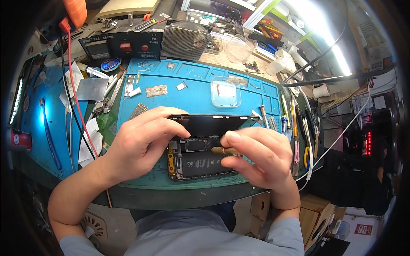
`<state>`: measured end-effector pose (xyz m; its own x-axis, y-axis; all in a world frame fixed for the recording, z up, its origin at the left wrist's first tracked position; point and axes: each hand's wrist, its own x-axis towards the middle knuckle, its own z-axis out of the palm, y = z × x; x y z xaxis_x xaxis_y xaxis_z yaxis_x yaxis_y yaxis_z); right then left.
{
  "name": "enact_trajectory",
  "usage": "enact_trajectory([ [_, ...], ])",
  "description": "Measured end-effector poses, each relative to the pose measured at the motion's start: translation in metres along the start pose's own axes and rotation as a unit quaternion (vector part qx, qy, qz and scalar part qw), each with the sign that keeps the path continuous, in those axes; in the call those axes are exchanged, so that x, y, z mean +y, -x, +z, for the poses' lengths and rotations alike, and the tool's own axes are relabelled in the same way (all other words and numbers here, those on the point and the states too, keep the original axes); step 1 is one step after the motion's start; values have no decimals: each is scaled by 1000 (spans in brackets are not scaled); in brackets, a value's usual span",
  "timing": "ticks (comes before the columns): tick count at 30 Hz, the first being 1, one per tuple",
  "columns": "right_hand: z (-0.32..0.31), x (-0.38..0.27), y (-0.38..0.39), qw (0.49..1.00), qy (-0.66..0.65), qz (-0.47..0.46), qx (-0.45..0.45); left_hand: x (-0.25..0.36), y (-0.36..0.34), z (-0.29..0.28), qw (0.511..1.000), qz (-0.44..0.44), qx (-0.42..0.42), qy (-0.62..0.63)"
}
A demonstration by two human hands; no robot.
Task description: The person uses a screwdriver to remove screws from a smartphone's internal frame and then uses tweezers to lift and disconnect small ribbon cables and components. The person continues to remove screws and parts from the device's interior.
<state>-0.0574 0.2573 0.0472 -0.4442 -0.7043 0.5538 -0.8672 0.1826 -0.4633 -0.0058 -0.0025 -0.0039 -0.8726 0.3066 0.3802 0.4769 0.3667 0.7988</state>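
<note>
An opened smartphone lies on the blue mat, its black battery and inner parts bare. Its dark screen panel is tilted up along the far side. My left hand grips the panel's left end, with one fingertip on its inner face. Over the phone's right part, my right hand is closed around a slim gold-coloured tool. The tool's tip points left, just above the battery; its exact kind is hard to make out, and the fingers cover the rest of it.
A black soldering station box stands at the back left. A clear plastic tray with small bits sits behind the phone. Screwdrivers and pliers line the mat's right side. Red and black cables and a blue brush lie left.
</note>
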Motion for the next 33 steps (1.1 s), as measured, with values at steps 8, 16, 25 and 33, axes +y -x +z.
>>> enact_trajectory([
  [8,1,-1,1,1000,26,-11,11,1,0,0,1000,0,-2,-3],
  [16,3,-4,2,1000,6,15,-1,0,0,0,1000,2,-2,-2],
  [25,-5,3,7,998,-23,39,39,-2,0,2,1000,23,15,-9],
  [33,4,14,9,999,-5,24,20,0,-1,0,1000,-4,0,-1],
])
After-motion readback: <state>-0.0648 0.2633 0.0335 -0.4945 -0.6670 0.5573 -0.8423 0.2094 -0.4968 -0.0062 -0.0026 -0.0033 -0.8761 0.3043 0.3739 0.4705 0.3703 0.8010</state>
